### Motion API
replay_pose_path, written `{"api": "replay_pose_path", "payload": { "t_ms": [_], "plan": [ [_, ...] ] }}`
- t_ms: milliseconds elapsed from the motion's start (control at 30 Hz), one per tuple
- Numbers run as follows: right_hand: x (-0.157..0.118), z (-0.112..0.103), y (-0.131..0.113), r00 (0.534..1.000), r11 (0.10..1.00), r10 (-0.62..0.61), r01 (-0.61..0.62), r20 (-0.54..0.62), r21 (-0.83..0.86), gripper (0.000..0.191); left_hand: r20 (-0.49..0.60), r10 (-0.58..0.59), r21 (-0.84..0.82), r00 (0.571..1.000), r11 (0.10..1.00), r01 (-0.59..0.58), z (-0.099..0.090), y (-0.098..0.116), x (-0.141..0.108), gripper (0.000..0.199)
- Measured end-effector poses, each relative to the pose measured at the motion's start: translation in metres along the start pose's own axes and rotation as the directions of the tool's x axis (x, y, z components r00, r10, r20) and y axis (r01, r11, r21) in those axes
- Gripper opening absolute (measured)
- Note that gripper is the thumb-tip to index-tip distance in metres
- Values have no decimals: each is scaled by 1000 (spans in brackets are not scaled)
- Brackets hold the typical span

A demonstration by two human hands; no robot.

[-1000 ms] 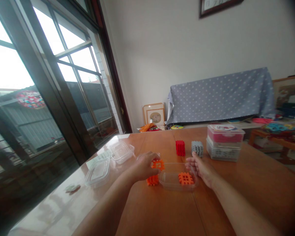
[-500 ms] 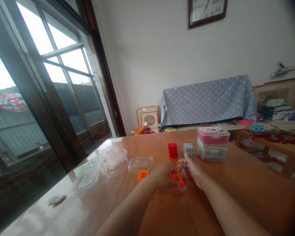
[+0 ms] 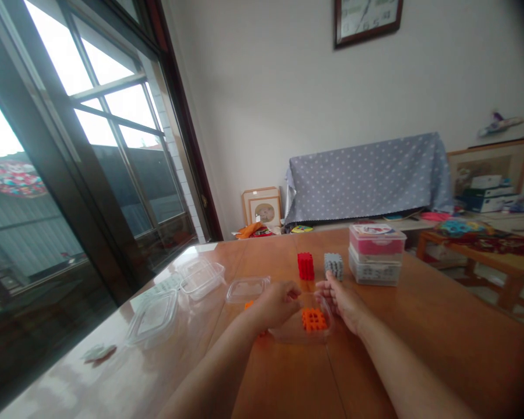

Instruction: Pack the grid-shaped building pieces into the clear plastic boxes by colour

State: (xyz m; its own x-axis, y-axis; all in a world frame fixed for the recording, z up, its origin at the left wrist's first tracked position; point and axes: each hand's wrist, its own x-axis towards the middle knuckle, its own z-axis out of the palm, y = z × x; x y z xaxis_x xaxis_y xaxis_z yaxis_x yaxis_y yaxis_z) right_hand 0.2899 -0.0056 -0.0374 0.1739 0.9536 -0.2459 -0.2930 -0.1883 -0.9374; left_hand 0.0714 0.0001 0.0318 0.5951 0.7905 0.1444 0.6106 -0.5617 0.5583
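A clear plastic container (image 3: 288, 333) lies on the wooden table between my hands, with orange lattice pieces (image 3: 314, 319) in its right part. Over its left side is my left hand (image 3: 282, 302), its fingers curled; whether they hold anything is hidden. My right hand (image 3: 338, 299) rests against the container's right side, fingers apart and nothing gripped. More orange pieces (image 3: 248, 305) show partly behind my left wrist. Beyond the container stand a red block stack (image 3: 306, 266) and a grey block stack (image 3: 333, 265), the grey one just past my right fingertips.
Two stacked boxes (image 3: 376, 256) stand right of the grey stack. A clear lid (image 3: 248, 289) lies beyond my left hand. More clear containers (image 3: 152, 317) and a small pale packet (image 3: 98, 353) are on the left. Behind the table is a polka-dot cloth (image 3: 367, 177).
My left hand has lifted off the orange pieces in the container and moved left, uncovering them and covering more of the pieces outside. My right hand has stayed at the container's side.
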Motion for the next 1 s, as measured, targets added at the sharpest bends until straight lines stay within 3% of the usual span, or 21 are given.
{"api": "replay_pose_path", "payload": {
  "t_ms": [200, 367, 567, 833, 1000],
  "plan": [
    [4, -2, 5, 1000, 1000, 27, -27, 11, -7, 49, -96, -89, 38, 991, 995, 93, -57, -21, -32, 25],
    [7, -3, 9, 999, 999, 30, -29, 20, -18, 46, -50, -128, 68, 991, 989, 131, -81, -41, -57, 36],
    [8, -4, 10, 999, 999, 41, -41, 25, -14, 45, 51, -152, 164, 987, 976, 142, -80, -52, -70, 60],
    [7, -4, 10, 999, 999, 40, -40, 22, -22, 45, 46, -114, 143, 992, 984, 107, -74, -58, -67, 49],
    [4, -2, 7, 999, 999, 32, -32, 19, -16, 46, -24, -80, 140, 997, 987, 83, -74, -55, -64, 47]
  ]
}}
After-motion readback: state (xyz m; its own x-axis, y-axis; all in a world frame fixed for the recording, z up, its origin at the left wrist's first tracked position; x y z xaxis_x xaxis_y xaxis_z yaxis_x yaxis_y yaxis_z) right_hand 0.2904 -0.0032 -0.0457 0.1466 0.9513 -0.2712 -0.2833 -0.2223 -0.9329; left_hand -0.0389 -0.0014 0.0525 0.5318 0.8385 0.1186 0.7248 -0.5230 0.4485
